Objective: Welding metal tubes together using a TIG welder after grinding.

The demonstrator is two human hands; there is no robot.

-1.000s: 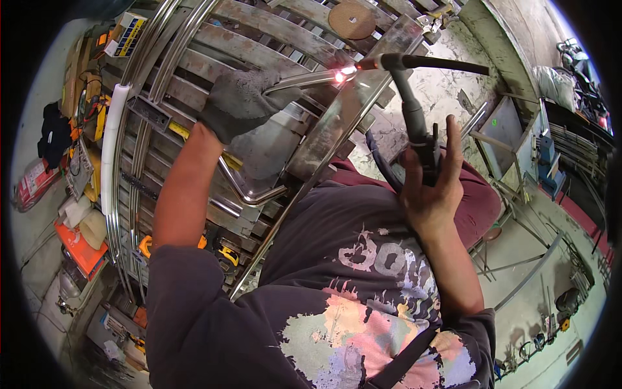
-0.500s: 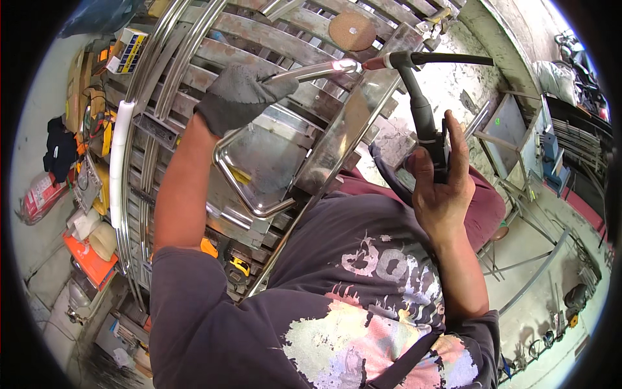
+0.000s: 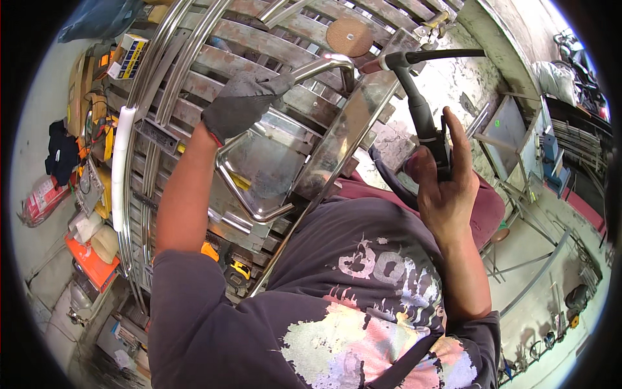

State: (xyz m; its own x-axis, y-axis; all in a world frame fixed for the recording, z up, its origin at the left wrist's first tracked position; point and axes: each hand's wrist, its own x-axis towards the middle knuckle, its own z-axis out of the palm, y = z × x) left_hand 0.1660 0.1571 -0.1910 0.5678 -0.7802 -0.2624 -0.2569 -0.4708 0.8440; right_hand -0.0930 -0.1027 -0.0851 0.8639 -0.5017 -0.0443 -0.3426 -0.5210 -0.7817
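Note:
My left hand (image 3: 243, 107), in a dark grey glove, is closed round a shiny bent metal tube (image 3: 317, 66). Beyond the glove the tube bends down toward a flat metal bar (image 3: 353, 117). A further bent length of tube (image 3: 236, 191) comes out below the glove; whether the two are one piece is hidden. My bare right hand (image 3: 447, 194) holds a black TIG welding torch (image 3: 414, 97) upright, thumb and a finger along its handle. The torch's reddish nozzle points left, close to the tube's bend but apart from it. No arc glows.
The slatted metal bench (image 3: 259, 39) carries a brown round disc (image 3: 350, 37), long shiny tubes (image 3: 188, 61) and a white-wrapped tube (image 3: 121, 168). A yellow-black tape measure (image 3: 240, 269) lies near my left arm. Boxes and an orange case (image 3: 91, 259) stand left; metal frames (image 3: 512, 129) stand right.
The bright glow at the tube's end has gone. My left hand has turned the tube, so its downward bend now shows. The torch has shifted slightly left, its nozzle apart from the tube.

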